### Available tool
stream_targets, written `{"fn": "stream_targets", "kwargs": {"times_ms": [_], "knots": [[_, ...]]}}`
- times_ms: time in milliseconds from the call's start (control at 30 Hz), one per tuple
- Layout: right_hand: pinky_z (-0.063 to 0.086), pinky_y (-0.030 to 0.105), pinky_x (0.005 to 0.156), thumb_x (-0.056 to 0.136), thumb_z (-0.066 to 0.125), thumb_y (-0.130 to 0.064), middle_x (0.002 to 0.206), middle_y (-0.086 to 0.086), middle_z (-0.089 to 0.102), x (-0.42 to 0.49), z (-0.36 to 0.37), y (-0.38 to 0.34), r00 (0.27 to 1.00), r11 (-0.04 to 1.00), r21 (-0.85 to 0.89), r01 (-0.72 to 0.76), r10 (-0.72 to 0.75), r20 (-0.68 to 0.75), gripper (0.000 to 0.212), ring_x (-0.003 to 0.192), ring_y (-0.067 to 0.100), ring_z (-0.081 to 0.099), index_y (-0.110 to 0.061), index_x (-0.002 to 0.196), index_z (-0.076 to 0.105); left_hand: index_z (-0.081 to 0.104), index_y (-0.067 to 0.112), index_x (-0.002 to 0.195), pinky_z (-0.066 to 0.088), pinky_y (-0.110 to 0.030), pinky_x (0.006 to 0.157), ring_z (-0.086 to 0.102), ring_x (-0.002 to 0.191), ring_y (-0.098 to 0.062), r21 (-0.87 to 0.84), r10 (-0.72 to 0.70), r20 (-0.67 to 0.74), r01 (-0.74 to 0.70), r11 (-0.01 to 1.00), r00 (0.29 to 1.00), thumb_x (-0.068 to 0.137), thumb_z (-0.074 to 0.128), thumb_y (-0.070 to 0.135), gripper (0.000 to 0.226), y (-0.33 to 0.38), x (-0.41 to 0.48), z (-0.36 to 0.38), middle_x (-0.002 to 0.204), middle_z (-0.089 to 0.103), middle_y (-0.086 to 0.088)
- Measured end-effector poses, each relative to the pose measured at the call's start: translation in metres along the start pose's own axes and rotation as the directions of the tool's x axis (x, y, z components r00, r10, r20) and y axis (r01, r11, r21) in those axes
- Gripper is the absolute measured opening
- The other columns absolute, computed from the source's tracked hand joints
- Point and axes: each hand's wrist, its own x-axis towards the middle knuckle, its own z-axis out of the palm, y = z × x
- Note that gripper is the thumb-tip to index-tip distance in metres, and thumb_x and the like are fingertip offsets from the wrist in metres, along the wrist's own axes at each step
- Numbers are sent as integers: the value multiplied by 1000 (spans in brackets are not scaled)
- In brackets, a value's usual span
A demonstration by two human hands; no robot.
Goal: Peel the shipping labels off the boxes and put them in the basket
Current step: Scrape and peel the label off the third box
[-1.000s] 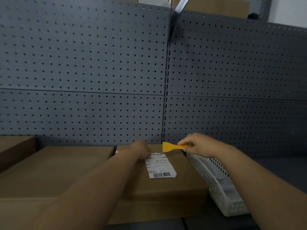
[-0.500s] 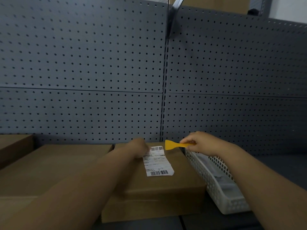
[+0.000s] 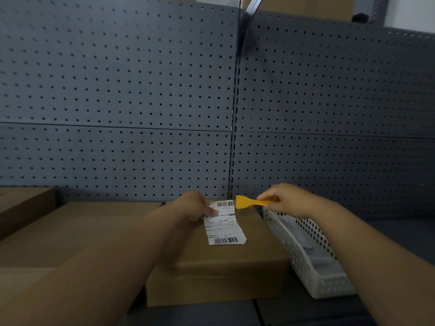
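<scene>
One head view is all you have. Your left hand (image 3: pixel 196 205) pinches the far end of the shipping label (image 3: pixel 223 223), which lies on top of the middle box (image 3: pixel 226 260) — whether the near end is free I cannot tell. Your right hand (image 3: pixel 286 200) clasps the yellow scraper (image 3: pixel 249 203) above the box's far edge, beside the white basket (image 3: pixel 313 276). You're mid-peel, I'd judge — next, pull the label clear and carry it right into the basket.

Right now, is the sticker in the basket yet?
Not yet. The label lies on the box, pinched by the left hand, beside the white basket.
</scene>
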Motion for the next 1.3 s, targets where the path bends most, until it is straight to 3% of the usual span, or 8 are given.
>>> {"fn": "stream_targets", "kwargs": {"times_ms": [200, 500, 633, 767, 833, 1000, 1167, 1300], "knots": [[43, 21, 72, 94, 51, -18, 115, -1, 62, -6, -2, -3, 1000, 1000, -4, 5, -5, -3, 31, 85, 9, 55, -19, 123, 61, 58, 7, 82, 52, -37, 93, 66, 99, -24, -37, -23, -18, 22, 999, 1000, 85, 66, 20, 15, -1, -4, 0, 102, 71, -12], [47, 30, 85, 93, 52, -17, 116, 0, 64, -16, -6, -4, 1000, 1000, 2, -1, 1, -6, 29, 97, 15, 59, -19, 120, 63, 57, 13, 78, 51, -24, 64, 66, 73, -15, -337, 16, -15, -21, 941, 1000, 89, 60, 19, 12, -4, -13, 2, 78, 71, -3], [46, 27, 83, 93, 52, -16, 117, 0, 64, -21, -7, -6, 1000, 1000, 5, 6, -6, -11, 29, 95, 13, 58, -20, 119, 63, 61, 8, 96, 52, -40, 93, 68, 95, -24, -364, -4, -6, 1, 931, 1000, 80, 71, 18, 21, -7, -19, 2, 98, 73, -10], [41, 22, 78, 94, 51, -16, 119, -1, 63, -23, -8, -9, 1000, 1000, 17, 6, -5, -17, 31, 92, 8, 55, -19, 122, 61, 66, 5, 91, 51, -42, 95, 68, 96, -25, -289, -42, -5, 39, 956, 999, 79, 72, 20, 20, -9, -22, 3, 96, 75, -10], [43, 23, 80, 94, 51, -16, 119, 0, 64, -24, -8, -10, 1000, 1000, 6, 7, -7, -16, 30, 93, 10, 56, -19, 122, 61, 66, 8, 84, 53, -37, 90, 69, 89, -22, -268, -31, -12, 27, 963, 999, 82, 69, 21, 14, -9, -23, 3, 91, 75, -8], [39, 23, 82, 93, 51, -16, 124, 0, 61, -27, -8, -12, 1000, 1000, 3, 8, -8, -20, 31, 95, 8, 53, -18, 123, 60, 63, 15, 79, 43, -8, 41, 63, 47, 3, -285, -5, -43, -8, 958, 999, 88, 61, 20, 11, -4, -30, 1, 69, 71, 6], [42, 22, 77, 94, 52, -18, 125, -1, 61, -28, -9, -9, 999, 1000, 14, 0, 0, -33, 32, 92, 8, 54, -19, 125, 59, 61, 14, 90, 42, -10, 40, 64, 62, -8, -394, 13, -22, -21, 919, 1000, 93, 54, 19, 9, 0, -38, 0, 85, 72, -2], [54, 38, 80, 94, 51, -18, 116, -1, 65, -30, -9, -10, 999, 1000, 6, -11, 12, -37, 29, 93, 22, 63, -21, 120, 62, 62, 16, 96, 45, -12, 45, 66, 62, -8, -426, 28, -16, -32, 904, 999, 92, 56, 19, 8, -4, -40, 0, 94, 74, -7]]}}
